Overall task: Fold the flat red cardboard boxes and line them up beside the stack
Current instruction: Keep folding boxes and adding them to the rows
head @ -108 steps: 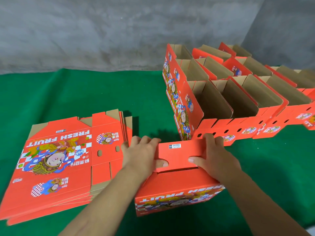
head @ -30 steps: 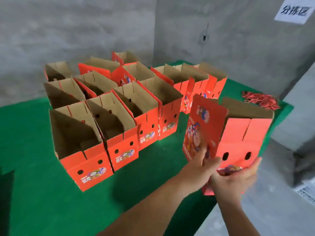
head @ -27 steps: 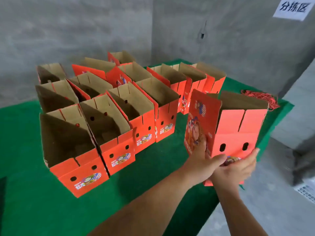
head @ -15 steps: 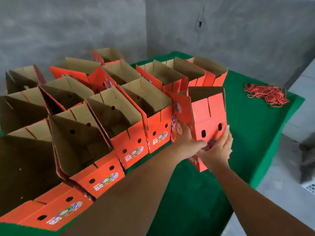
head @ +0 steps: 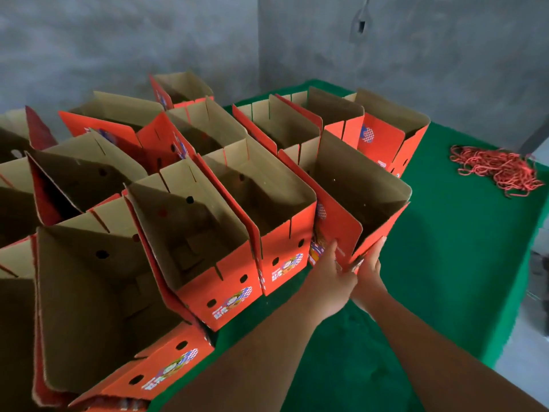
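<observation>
The newly folded red box [head: 356, 185] stands upright with its top open on the green table [head: 445, 263], at the right end of the near row and touching the neighbouring folded box [head: 261, 203]. My left hand [head: 328, 275] holds its near corner, fingers on the printed side panel. My right hand [head: 368, 263] presses straight fingers against its near face. Several more folded red boxes [head: 124, 257] fill rows to the left and behind. The stack of flat boxes is out of view.
A heap of red cords [head: 499, 168] lies on the cloth at the far right. The table's right edge [head: 511, 307] drops to a grey floor. Grey concrete walls [head: 386, 55] stand close behind the boxes.
I carried the folded box from in front of me, away from the flat stack, to the right end of the row and set it down against the neighbouring box. Both hands stayed on its near side.
</observation>
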The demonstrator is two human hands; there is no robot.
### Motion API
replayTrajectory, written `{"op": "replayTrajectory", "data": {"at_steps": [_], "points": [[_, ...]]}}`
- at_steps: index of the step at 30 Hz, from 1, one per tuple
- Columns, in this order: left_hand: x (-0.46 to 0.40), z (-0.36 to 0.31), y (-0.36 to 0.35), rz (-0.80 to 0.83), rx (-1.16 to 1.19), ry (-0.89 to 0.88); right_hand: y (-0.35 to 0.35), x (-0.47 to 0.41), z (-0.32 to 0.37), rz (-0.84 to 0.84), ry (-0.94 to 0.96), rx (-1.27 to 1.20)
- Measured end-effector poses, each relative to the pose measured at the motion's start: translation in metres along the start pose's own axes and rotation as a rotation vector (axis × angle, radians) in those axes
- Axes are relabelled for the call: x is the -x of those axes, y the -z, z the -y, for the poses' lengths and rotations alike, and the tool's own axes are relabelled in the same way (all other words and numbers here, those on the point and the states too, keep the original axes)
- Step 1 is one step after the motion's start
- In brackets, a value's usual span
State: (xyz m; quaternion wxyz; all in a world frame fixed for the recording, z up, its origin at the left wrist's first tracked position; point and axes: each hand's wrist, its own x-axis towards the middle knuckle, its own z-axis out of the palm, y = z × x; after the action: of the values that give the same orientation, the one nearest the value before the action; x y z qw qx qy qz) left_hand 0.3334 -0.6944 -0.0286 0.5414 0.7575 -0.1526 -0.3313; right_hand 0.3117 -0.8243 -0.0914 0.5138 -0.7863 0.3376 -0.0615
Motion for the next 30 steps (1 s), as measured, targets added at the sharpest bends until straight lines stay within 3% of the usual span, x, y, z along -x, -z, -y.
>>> {"op": "replayTrajectory", "data": {"at_steps": [3, 6, 8, 9, 12, 16, 22, 25, 30], "points": [[-0.001, 0.013, -0.002, -0.01, 0.084, 0.006, -0.018, -0.024, 0.011, 0.004, -0.167, -0.331], [-0.001, 0.024, 0.003, -0.032, 0.109, -0.022, -0.033, -0.031, 0.034, 0.096, -0.106, -0.113], [-0.002, 0.023, 0.012, -0.078, 0.118, -0.013, -0.046, -0.049, 0.04, 0.123, -0.096, -0.111], [-0.002, 0.021, 0.016, -0.1, 0.135, -0.001, -0.045, -0.053, 0.054, 0.072, -0.158, -0.15], [-0.004, 0.014, 0.031, -0.127, 0.236, 0.08, -0.045, -0.048, 0.085, 0.215, -0.342, -0.286], [-0.01, 0.013, 0.047, -0.222, 0.244, 0.109, -0.049, -0.036, 0.078, 0.251, -0.173, -0.24], [0.021, 0.025, 0.046, -0.299, 0.353, 0.136, -0.081, 0.042, 0.065, -0.004, -0.205, -0.397], [0.064, 0.033, 0.049, -0.454, 0.456, 0.12, -0.107, 0.097, 0.067, 0.085, -0.184, -0.538], [0.172, 0.061, 0.081, -0.57, 0.583, 0.142, -0.147, 0.206, 0.072, 0.242, -0.087, -0.497]]}}
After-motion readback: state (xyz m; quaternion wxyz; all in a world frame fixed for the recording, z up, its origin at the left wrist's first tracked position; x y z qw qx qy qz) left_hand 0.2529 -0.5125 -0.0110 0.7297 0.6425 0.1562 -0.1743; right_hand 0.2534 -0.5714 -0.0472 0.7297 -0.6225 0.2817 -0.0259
